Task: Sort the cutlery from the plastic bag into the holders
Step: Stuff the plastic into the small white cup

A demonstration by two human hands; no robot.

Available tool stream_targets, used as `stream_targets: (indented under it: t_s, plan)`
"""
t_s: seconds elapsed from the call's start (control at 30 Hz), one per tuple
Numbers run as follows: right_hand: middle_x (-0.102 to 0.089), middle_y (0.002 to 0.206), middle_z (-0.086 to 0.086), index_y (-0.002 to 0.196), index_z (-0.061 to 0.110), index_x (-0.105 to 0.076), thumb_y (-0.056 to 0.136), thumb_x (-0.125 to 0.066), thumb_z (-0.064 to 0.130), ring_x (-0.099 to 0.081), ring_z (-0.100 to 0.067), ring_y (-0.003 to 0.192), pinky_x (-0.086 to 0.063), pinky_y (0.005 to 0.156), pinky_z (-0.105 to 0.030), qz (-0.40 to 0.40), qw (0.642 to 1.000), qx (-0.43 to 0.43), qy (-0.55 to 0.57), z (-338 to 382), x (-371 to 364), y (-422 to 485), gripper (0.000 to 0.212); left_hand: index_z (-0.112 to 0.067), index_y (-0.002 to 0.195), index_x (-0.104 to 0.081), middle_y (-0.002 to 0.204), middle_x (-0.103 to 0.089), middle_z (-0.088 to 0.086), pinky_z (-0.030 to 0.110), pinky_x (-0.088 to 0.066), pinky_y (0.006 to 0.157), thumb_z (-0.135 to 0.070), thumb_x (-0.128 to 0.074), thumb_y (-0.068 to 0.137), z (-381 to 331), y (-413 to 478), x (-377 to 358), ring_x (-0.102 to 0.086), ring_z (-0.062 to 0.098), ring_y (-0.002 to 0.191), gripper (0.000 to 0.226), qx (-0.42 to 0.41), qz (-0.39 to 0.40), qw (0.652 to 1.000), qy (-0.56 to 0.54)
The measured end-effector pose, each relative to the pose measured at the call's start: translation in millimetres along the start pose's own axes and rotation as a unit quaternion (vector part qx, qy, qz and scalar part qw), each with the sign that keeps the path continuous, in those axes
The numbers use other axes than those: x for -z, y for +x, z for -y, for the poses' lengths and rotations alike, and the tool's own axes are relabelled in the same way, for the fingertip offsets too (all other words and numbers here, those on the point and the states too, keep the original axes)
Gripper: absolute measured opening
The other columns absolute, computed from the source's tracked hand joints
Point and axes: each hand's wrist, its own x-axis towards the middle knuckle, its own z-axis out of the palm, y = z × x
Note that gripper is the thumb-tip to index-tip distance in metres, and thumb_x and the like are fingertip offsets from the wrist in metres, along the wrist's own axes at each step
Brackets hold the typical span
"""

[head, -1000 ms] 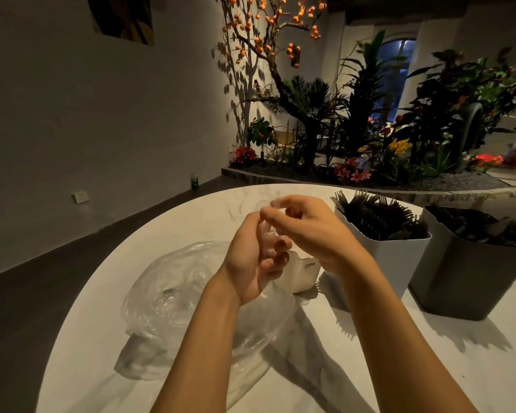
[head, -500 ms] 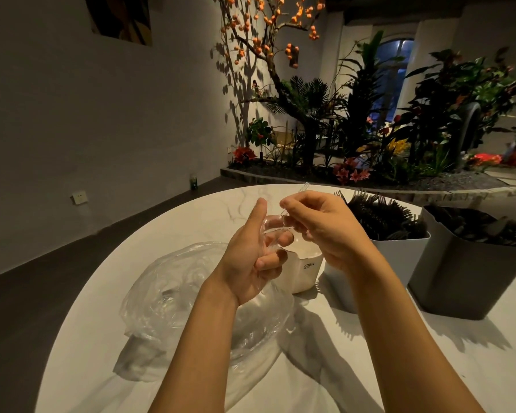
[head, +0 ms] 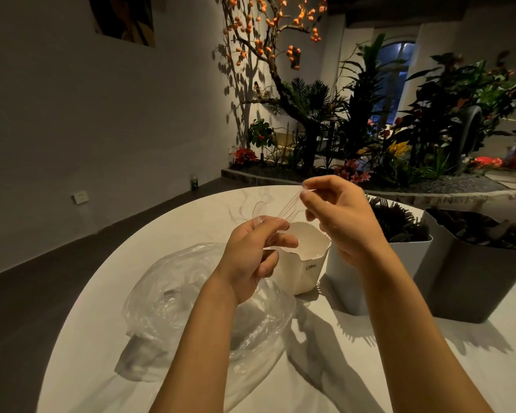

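**A:** Since a second ago your right hand (head: pixel 340 222) has lifted, pinching one clear utensil (head: pixel 292 202) away from the bunch your left hand (head: pixel 251 254) grips above the white holder (head: pixel 307 260).

**B:** Careful, those clear pieces nest; yank and you'll drag extras out.

Clear glossy crinkled plastic bag (head: pixel 191 296), transparent plastic cutlery (head: pixel 286 210), smooth marbled table (head: pixel 161 234), matt white holder (head: pixel 307 260)

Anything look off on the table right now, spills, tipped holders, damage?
Nothing stands out. The three holders, white, pale grey and dark grey, stand upright. The plastic bag lies crumpled on the table. Left hand and right hand hold clear cutlery above the white holder.
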Motion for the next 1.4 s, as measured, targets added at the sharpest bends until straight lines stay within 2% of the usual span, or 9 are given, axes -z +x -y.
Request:
stream_targets:
  t_s: [0.13,0.3,0.4,0.63,0.73,0.97,1.13,1.27,1.4]
  plan:
    - [-0.065,0.098,0.001,0.115,0.017,-0.060,0.100,-0.058,0.016,-0.068,-0.009,0.071,-0.050,0.061,-0.013,-0.056,0.992,0.081,-0.075,5.7,3.4,2.1,0.015,-0.012,0.088,-0.069,0.064,-0.055,0.003,0.025,-0.026,0.045,-0.024,-0.064,0.095,2.5,4.5,1.8,-0.034,0.012,0.046,0.015,-0.006,-0.094,0.993,0.076]
    - [-0.061,0.104,0.005,0.112,0.020,-0.064,0.100,-0.058,0.016,-0.065,-0.016,0.091,-0.058,0.080,-0.038,0.005,0.943,0.155,-0.293,0.6,0.7,-2.4,0.015,-0.023,0.068,-0.067,0.058,-0.049,0.000,0.025,-0.029,0.044,-0.023,-0.063,0.094,2.4,7.3,-0.8,-0.035,0.011,0.045,0.026,-0.015,-0.120,0.982,0.148]
    - [-0.061,0.110,0.002,0.117,0.023,-0.068,0.098,-0.061,0.013,-0.059,-0.015,0.099,-0.054,0.085,-0.035,0.086,0.922,0.137,-0.352,-2.1,-5.3,-6.5,0.022,-0.019,0.077,-0.070,0.059,-0.049,-0.001,0.023,-0.030,0.042,-0.025,-0.056,0.098,-1.2,4.5,-5.1,-0.036,0.010,0.046,0.025,-0.021,-0.092,0.979,0.182]
    - [-0.062,0.096,0.005,0.113,0.024,-0.073,0.092,-0.067,0.013,-0.056,-0.010,0.084,-0.044,0.067,-0.021,0.199,0.885,0.106,-0.408,-6.2,-5.6,-6.2,0.024,-0.014,0.073,-0.057,0.058,-0.050,-0.003,0.019,-0.034,0.047,-0.029,-0.044,0.102,-0.5,1.4,-9.7,-0.040,0.006,0.046,0.035,-0.020,-0.042,0.962,0.269]
    - [-0.065,0.094,0.011,0.111,0.022,-0.072,0.091,-0.068,0.014,-0.058,-0.005,0.082,-0.045,0.067,-0.018,0.207,0.889,0.097,-0.397,-8.2,-2.8,-4.9,0.022,-0.016,0.076,-0.059,0.055,-0.049,-0.010,0.020,-0.036,0.051,-0.034,-0.045,0.104,-1.5,1.1,-11.2,-0.043,0.005,0.048,0.036,-0.011,-0.022,0.967,0.255]
    - [-0.065,0.088,0.007,0.095,0.025,-0.065,0.094,-0.069,0.023,-0.062,-0.014,0.081,-0.056,0.074,-0.036,0.218,0.889,0.114,-0.387,-11.8,3.7,-2.5,0.005,-0.016,0.084,-0.062,0.058,-0.047,-0.008,0.017,-0.032,0.047,-0.051,-0.039,0.106,-3.2,-0.2,-14.6,-0.039,0.007,0.050,0.047,-0.004,-0.011,0.973,0.229]
    - [-0.060,0.098,0.001,0.117,0.017,-0.063,0.104,-0.050,0.025,-0.060,-0.018,0.090,-0.052,0.082,-0.038,0.144,0.906,0.160,-0.365,-13.0,-0.5,0.3,0.021,-0.009,0.115,-0.069,0.058,-0.032,-0.003,0.020,-0.021,0.041,-0.058,-0.043,0.102,-6.6,0.6,-7.3,-0.022,0.009,0.045,0.057,0.011,0.044,0.997,0.059]
    - [-0.054,0.079,0.013,0.113,0.012,-0.064,0.106,-0.044,0.021,-0.053,-0.006,0.075,-0.041,0.070,-0.025,0.064,0.938,0.157,-0.302,-15.6,-0.2,3.2,0.023,-0.013,0.115,-0.068,0.055,-0.033,-0.005,0.025,-0.020,0.046,-0.046,-0.045,0.105,-4.8,3.4,-6.9,-0.024,0.009,0.045,0.041,0.004,-0.027,0.998,0.058]
    - [-0.055,0.076,0.016,0.105,0.016,-0.063,0.105,-0.043,0.019,-0.052,0.000,0.069,-0.036,0.061,-0.018,0.038,0.950,0.118,-0.287,-25.8,0.0,7.0,0.020,-0.010,0.109,-0.068,0.053,-0.041,-0.007,0.023,-0.025,0.043,-0.030,-0.056,0.099,4.4,9.2,-4.0,-0.031,0.009,0.045,0.025,0.020,-0.107,0.991,0.078]
